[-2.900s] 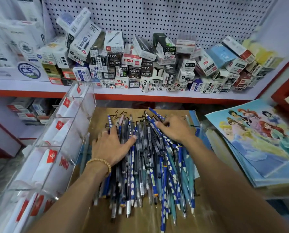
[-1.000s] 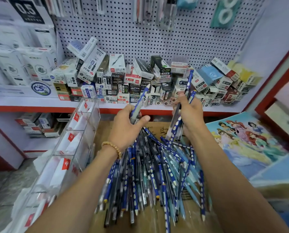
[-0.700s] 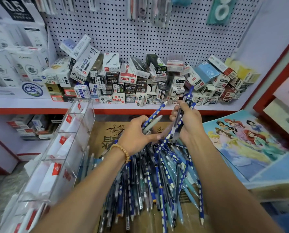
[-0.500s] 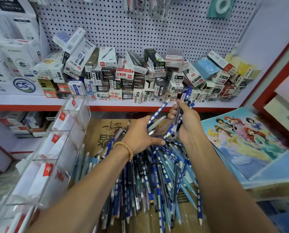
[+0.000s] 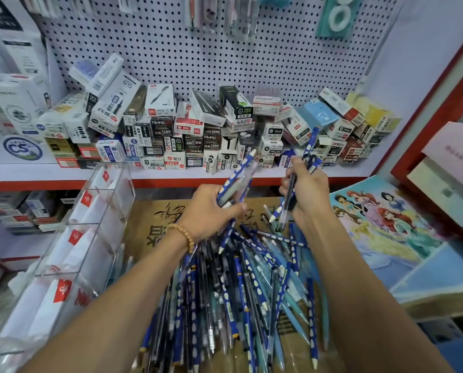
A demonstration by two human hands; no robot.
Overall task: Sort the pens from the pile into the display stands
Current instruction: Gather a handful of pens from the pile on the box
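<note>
Scene: We stand at a stationery shelf, a heap of blue, teal and dark plastic pens (image 5: pixel 241 297) spread on brown cardboard (image 5: pixel 149 224) below us.
Left hand: Our left hand (image 5: pixel 209 211), beaded bracelet at the wrist, curls round a small bunch of blue white-dotted pens (image 5: pixel 237 176) lifted just above the heap.
Right hand: Our right hand (image 5: pixel 307 189) grips a second bunch of blue and dark pens (image 5: pixel 307 157), tips pointing down toward the heap.
Destination: The clear acrylic display stand with red-logo dividers (image 5: pixel 90 227) sits just left of the cardboard; we can see no pens in its compartments.
Risk: We judge both bunches loosely fanned, so a pen could slide out and drop back while crossing to the stand.
Second risk: Mixed colours in the right bunch could land in one compartment and undo the sorting.
Backdrop: Stacked pen boxes (image 5: pixel 198 130) line the shelf behind.
</note>
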